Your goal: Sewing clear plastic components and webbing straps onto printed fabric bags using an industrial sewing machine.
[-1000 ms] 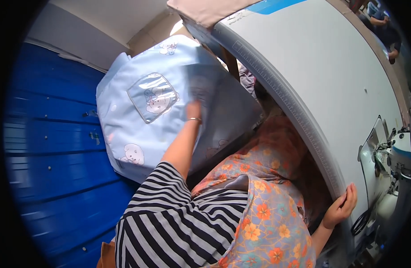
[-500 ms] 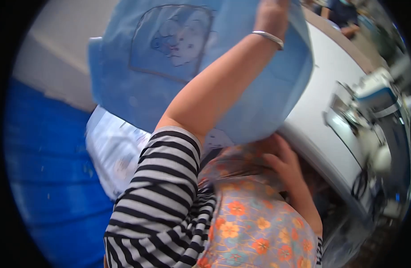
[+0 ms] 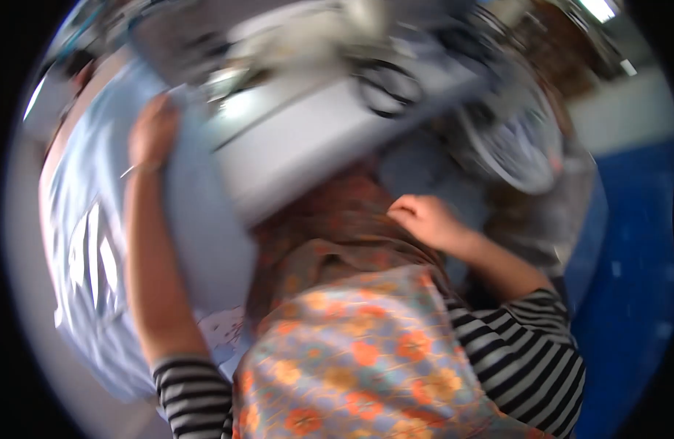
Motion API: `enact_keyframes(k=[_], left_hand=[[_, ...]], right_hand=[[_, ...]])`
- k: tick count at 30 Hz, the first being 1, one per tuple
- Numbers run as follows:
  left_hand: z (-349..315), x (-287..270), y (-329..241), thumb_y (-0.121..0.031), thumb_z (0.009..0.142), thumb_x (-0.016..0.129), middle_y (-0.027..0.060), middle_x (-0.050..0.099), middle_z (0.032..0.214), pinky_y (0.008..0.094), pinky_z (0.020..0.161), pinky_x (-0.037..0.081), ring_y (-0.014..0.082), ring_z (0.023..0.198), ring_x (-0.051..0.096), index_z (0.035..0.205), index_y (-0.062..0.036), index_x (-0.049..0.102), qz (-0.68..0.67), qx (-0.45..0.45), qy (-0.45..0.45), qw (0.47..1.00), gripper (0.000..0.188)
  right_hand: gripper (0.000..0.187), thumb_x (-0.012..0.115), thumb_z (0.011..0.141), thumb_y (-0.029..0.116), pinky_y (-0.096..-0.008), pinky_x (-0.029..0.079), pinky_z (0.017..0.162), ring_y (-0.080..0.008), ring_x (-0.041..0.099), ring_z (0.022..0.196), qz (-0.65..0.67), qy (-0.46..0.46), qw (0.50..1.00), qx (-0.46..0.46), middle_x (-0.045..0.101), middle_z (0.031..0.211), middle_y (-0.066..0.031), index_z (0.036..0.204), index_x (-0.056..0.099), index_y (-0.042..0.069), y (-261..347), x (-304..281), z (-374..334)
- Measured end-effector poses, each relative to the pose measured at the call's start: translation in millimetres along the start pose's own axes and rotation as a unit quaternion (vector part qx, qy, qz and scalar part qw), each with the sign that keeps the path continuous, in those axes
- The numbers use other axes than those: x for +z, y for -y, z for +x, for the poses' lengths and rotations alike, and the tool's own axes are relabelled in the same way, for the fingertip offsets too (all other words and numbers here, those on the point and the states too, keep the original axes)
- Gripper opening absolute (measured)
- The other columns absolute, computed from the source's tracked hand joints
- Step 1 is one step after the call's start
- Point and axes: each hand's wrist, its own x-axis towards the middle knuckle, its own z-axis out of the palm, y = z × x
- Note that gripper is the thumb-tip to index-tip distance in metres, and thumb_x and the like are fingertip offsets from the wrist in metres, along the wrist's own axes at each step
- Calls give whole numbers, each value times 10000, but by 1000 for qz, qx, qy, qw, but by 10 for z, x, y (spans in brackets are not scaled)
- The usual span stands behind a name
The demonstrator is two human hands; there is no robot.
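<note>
A large light blue cloth (image 3: 198, 212) hangs in folds at the left, with a dark-and-white printed patch on its lower left. My left hand (image 3: 154, 132) is at the cloth's upper part beside the white table, its fingers bent onto the fabric; motion smears the fingertips. A thin bracelet circles that wrist. Over my lap, in front of the table's near edge, my right hand (image 3: 425, 219) hovers with fingers curled together and nothing visible in them. A flowered apron (image 3: 359, 351) covers my front.
Ahead stands a white sewing-machine table (image 3: 300, 146) with a blurred pale machine (image 3: 300, 44) on it. A black cable loop (image 3: 388, 88) hangs at its near edge. To the right are a pale, bag-like bundle (image 3: 520, 146) and a blue surface (image 3: 637, 241).
My view has swung right, bringing the table to the middle. The cloth and my left hand now appear farther left. My right hand has come off the apron cloth and its fingers are curled.
</note>
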Motion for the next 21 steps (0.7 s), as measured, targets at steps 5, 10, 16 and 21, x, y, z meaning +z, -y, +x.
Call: enact_keyframes(k=[5, 10, 16, 21], left_hand=[[243, 190, 571, -333, 1011, 424, 168, 504, 1404, 372, 1098, 347, 323, 1315, 452, 1372, -17, 490, 109, -54, -23, 992, 485], [371, 292, 969, -339, 1010, 433, 155, 517, 1404, 352, 1101, 336, 307, 1321, 461, 1362, -36, 516, 40, -10, -29, 999, 473], [-276, -564, 421, -289, 997, 517, 112, 503, 1430, 357, 1126, 311, 262, 1351, 435, 1365, -50, 523, -102, 17, 14, 995, 438], [-1327, -1132, -513, -274, 1005, 482, 110, 478, 1453, 449, 1156, 278, 281, 1375, 403, 1353, -97, 544, -120, 4, -2, 993, 396]], right_hand=[[513, 727, 739, 454, -459, 461, 917, -320, 564, 1141, -440, 155, 840, 275, 618, 1165, -145, 1067, 676, 63, -1354, -601, -1745], [392, 721, 732, 319, -407, 510, 860, -313, 615, 1077, -516, 144, 785, 312, 663, 1077, -132, 1054, 699, 95, -1997, -557, -2284], [224, 607, 802, 252, -424, 539, 783, -325, 668, 856, -483, 122, 828, 257, 689, 883, -163, 796, 729, 65, -2389, -680, -2089], [340, 616, 877, 364, -466, 525, 797, -371, 657, 915, -370, 53, 874, 309, 690, 897, -185, 849, 732, 45, -2219, -884, -1986]])
